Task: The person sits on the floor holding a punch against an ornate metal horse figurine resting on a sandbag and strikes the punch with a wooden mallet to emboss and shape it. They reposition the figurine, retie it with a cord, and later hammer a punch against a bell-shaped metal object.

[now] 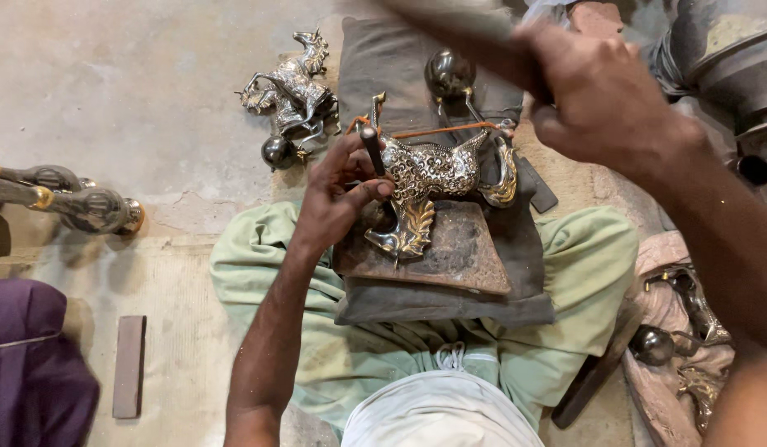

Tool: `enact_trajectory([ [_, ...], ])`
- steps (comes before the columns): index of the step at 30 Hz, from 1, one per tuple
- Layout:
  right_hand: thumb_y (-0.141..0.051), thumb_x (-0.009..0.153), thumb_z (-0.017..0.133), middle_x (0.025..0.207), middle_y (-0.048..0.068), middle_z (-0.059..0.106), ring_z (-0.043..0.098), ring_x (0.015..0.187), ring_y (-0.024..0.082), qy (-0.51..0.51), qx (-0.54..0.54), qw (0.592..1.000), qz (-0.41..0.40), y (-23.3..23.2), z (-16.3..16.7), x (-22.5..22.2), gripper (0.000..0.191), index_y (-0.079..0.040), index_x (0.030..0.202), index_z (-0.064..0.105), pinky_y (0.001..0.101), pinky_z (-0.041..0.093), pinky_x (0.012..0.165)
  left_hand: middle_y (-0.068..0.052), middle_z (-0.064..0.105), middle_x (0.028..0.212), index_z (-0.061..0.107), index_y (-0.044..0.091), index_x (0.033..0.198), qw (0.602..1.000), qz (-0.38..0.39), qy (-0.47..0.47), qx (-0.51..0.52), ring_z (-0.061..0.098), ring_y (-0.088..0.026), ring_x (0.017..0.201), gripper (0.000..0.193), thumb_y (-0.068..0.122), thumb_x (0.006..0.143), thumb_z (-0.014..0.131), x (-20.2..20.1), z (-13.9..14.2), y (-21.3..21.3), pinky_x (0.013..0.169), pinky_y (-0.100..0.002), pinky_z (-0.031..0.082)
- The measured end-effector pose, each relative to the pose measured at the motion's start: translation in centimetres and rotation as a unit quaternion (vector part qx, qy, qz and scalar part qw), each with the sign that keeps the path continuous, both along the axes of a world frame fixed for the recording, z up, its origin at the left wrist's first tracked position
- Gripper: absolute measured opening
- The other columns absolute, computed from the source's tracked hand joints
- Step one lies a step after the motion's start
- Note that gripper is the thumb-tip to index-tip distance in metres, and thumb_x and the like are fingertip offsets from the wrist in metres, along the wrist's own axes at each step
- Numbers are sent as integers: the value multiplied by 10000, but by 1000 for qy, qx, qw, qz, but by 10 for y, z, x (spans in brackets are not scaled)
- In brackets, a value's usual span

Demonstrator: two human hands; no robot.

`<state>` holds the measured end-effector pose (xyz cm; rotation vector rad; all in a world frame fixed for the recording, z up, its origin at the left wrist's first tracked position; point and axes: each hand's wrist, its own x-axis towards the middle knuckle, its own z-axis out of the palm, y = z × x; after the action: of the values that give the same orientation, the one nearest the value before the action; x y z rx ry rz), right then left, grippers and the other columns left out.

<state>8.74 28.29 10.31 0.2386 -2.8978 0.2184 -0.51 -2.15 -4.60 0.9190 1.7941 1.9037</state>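
Ornate metal horse figure [429,178] lies on a worn block [458,252] across the lap. Left hand [338,194] pinches a punch [373,151] against it; right hand [603,95] grips a raised hammer [462,29] (blurred). Chasing under way; the strike needs a square hit.

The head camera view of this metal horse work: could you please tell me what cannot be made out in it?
- Tool in the right hand: motion-blurred and cut off by the top edge.
- Tip of the punch in the left hand: hidden behind the metal horse.
- Second horse figure on the floor: too small for its details.
- Objects at right on the pink cloth: partly covered by the right forearm.
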Motion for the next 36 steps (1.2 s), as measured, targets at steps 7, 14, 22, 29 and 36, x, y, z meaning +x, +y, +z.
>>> enact_trajectory([
  [7, -36, 857, 691, 909, 176, 649, 668, 796, 337, 97, 12, 995, 16, -2, -5, 3, 408, 16, 1256, 621, 465, 554, 741, -82, 755, 1031, 520, 79, 1404, 997, -5, -53, 62, 739, -146, 990, 521, -17, 940, 737, 4, -15, -3, 909, -316, 628],
  [14, -63, 830, 699, 933, 153, 661, 666, 788, 315, 38, 60, 997, 6, -8, -4, -7, 390, -19, 1207, 609, 477, 547, 736, -55, 712, 965, 539, 77, 1406, 999, 4, -7, 45, 698, -126, 935, 518, -32, 952, 763, 0, -11, -5, 851, -292, 593],
  [22, -79, 845, 689, 976, 173, 648, 659, 864, 332, 33, 45, 998, 0, -4, -2, -5, 438, 12, 1255, 564, 478, 574, 762, -50, 753, 964, 581, 88, 1379, 1000, 4, 2, -6, 746, -143, 916, 511, 16, 919, 791, -3, -6, -5, 839, -313, 642],
  [29, -52, 802, 702, 976, 154, 669, 680, 880, 290, 114, 154, 980, 49, -1, -4, -4, 351, -5, 1142, 631, 438, 585, 772, -59, 761, 1012, 545, 78, 1392, 998, -18, 16, 57, 736, -133, 977, 510, 20, 941, 775, -3, -6, -7, 894, -306, 615],
  [36, -31, 824, 686, 917, 173, 623, 655, 795, 310, 16, 76, 997, -7, -1, -4, -4, 365, 32, 1178, 624, 454, 571, 732, -31, 744, 923, 568, 107, 1385, 1000, 23, 13, 14, 706, -91, 866, 535, 37, 915, 816, 1, -2, -3, 787, -270, 587],
])
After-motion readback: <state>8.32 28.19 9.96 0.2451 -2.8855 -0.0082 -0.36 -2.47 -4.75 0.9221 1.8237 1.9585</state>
